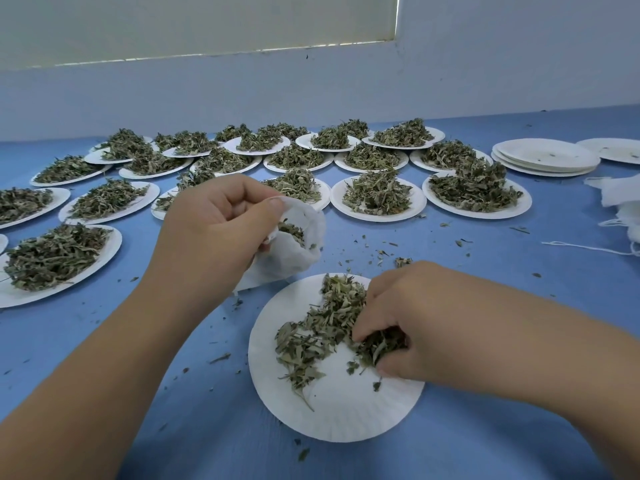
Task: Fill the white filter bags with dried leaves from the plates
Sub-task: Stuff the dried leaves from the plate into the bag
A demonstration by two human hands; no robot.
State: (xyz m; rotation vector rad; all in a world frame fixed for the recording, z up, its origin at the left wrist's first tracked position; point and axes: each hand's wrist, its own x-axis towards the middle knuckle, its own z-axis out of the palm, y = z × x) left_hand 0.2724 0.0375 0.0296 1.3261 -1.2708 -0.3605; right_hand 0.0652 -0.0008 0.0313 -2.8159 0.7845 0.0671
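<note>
Filter bag (298, 251): held up off the surface, just behind the near plate, with its mouth turned toward the right. Some dried leaf already shows inside it.
Bag handling: thin, limp and very light. It will likely collapse unless the rim is kept spread, so the rim is the place to hold it, with a fold pinched back to keep the mouth wide.
Dried leaves (322, 327): a thinned-out heap on the near plate (332, 410), directly in front of the person.
Leaf handling: almost weightless, brittle and loose. They crumble and scatter, as the crumbs on the blue surface (173, 393) suggest, so a gentle bunched pinch should serve better than a squeeze.
Left hand (221, 220): raised, knuckles up, forearm reaching in from the lower left. Its grip is clenched on the bag's rim, thumb against the cloth.
Right hand (408, 323): low over the plate, palm down, fingertips curled into the heap. The grip appears to be gathering a pinch of leaves, though the fingertips are partly buried.
Full plates (377, 199): many more, heaped, in rows behind.
Empty plates (547, 157): stacked at far right, near spare bags (620, 195).
</note>
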